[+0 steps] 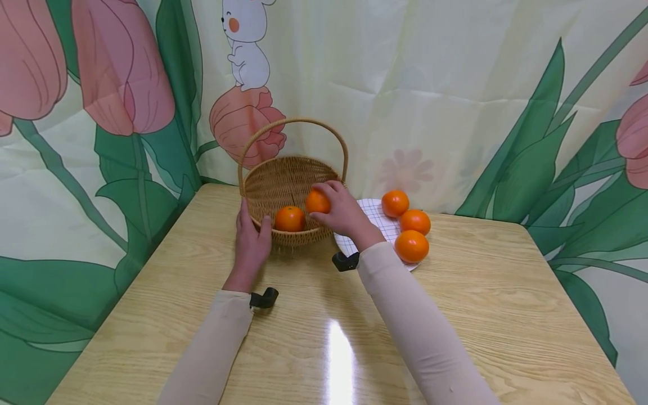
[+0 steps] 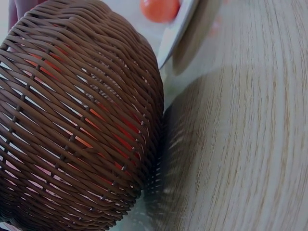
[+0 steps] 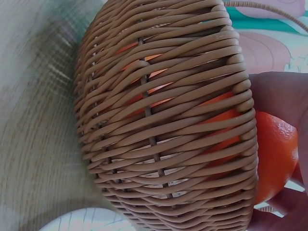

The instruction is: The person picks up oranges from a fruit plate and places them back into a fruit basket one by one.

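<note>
A wicker basket (image 1: 287,179) with a tall arched handle stands near the back of the table. One orange (image 1: 290,219) lies inside it, showing through the weave in both wrist views. My left hand (image 1: 251,239) holds the basket's left front side, thumb at the rim. In my right hand (image 1: 344,211) is a second orange (image 1: 318,201), gripped between thumb and fingers just inside the right rim. The right wrist view shows this held orange (image 3: 275,156) beside the woven rim, partly hidden by it.
Right of the basket, a white plate (image 1: 346,245) with a dark grid pattern carries three oranges (image 1: 412,246) along its right side. My right forearm passes over the plate's front. Behind the wooden table (image 1: 486,315) hangs a curtain (image 1: 455,112) printed with tulips and a white animal.
</note>
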The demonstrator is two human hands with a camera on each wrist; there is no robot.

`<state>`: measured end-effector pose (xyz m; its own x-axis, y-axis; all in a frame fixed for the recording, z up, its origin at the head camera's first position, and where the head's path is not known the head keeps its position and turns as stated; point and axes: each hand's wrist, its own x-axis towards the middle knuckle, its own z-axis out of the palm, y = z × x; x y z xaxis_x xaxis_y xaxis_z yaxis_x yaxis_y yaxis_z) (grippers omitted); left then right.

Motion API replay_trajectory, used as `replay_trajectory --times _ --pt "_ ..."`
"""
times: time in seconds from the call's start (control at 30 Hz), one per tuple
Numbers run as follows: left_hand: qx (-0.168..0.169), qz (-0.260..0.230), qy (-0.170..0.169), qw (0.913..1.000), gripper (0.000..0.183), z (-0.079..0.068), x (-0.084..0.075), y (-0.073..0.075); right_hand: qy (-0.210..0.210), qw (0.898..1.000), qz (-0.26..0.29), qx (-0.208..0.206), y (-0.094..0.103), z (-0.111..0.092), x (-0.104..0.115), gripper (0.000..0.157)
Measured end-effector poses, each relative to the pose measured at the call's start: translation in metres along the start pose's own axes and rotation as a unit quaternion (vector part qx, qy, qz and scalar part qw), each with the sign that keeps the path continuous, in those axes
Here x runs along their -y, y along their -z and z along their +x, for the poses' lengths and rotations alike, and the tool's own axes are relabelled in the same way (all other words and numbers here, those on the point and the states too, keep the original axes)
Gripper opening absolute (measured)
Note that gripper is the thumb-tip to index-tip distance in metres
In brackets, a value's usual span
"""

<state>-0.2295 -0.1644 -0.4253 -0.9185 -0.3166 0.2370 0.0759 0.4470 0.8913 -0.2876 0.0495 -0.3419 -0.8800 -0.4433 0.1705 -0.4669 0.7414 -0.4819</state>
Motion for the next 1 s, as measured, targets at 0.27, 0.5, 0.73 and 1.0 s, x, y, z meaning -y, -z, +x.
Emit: replay_trajectory --times 0.27,0.5,0.73,1.0 --pt "0.002 -0.002 -0.001 1.0000 0.075 0.000 0.001 0.001 -0.011 0.999 -0.025 0.037 -0.003 0.006 0.002 0.063" --pt "0.003 0.003 -0.002 1.0000 0.075 0.001 0.001 0.001 -0.007 0.997 -0.039 0.068 -0.002 0.009 0.005 0.061" --pt "0.001 0.008 -0.007 0.9999 0.075 0.001 0.000 0.000 -0.013 0.993 -0.060 0.097 -0.002 0.013 0.007 0.061" --pt "0.002 0.013 -0.005 0.9999 0.075 0.001 0.000 0.001 -0.019 0.988 -0.082 0.132 -0.003 0.016 0.010 0.064"
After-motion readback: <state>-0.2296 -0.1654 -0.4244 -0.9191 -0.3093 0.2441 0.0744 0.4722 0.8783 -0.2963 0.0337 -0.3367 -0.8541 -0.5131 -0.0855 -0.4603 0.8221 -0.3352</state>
